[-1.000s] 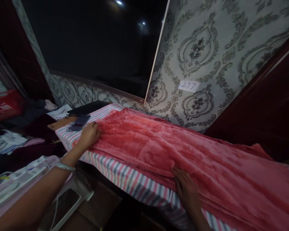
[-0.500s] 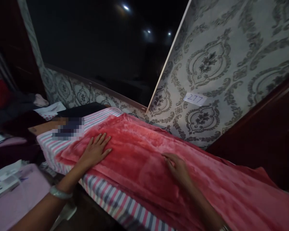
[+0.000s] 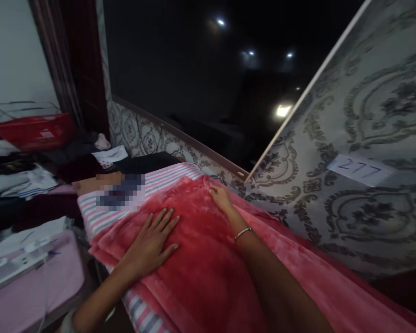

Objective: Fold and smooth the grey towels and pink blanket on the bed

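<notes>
A plush red blanket (image 3: pixel 204 259) lies spread in layers over a striped cloth (image 3: pixel 97 219) in pink, grey and white. My left hand (image 3: pixel 152 243) rests flat on the blanket with its fingers spread. At the blanket's far edge, close to the wall, my right hand (image 3: pixel 222 199) has its fingers closed on the red fabric. The blanket's near right part is partly hidden behind my right forearm.
A large dark screen (image 3: pixel 194 83) hangs on the patterned wall behind. A paper marked 277 (image 3: pixel 360 169) is stuck there. To the left are a pink table (image 3: pixel 65 263) with a power strip (image 3: pixel 27 259), piled clothes and a red basket (image 3: pixel 34 132).
My right hand has moved from the blanket's middle to its far edge and closed on the fabric. My left hand stays flat on the blanket. The view has turned left.
</notes>
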The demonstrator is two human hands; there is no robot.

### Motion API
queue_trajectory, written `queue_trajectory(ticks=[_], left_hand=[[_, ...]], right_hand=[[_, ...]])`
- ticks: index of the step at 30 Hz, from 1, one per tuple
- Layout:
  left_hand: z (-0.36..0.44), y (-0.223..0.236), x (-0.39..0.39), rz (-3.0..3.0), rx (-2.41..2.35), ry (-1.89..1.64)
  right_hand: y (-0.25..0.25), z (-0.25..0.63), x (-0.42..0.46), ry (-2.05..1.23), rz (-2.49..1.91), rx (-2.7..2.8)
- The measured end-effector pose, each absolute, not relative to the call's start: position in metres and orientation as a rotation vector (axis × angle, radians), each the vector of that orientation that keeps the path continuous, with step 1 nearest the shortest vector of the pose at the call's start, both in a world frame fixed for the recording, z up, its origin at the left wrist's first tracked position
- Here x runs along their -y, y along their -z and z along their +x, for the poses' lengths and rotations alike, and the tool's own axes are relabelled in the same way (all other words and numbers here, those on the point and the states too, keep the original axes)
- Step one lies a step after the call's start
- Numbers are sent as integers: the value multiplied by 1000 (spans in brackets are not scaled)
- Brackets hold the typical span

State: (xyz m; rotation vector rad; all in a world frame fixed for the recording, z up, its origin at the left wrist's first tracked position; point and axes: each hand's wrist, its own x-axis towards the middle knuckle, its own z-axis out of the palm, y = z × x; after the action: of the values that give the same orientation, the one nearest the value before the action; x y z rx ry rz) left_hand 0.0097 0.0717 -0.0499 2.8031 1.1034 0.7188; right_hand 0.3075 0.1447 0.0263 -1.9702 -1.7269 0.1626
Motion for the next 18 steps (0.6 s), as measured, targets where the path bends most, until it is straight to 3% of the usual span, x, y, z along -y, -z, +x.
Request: queue_trajectory(ticks=[11, 18], left_hand=[[9, 43, -57, 2736, -1111, -639], [9, 44, -55, 2718, -1131, -723]], right_hand=[[-16, 261, -198, -143, -2221, 1784], [-27, 280, -209, 237, -2085, 1614]])
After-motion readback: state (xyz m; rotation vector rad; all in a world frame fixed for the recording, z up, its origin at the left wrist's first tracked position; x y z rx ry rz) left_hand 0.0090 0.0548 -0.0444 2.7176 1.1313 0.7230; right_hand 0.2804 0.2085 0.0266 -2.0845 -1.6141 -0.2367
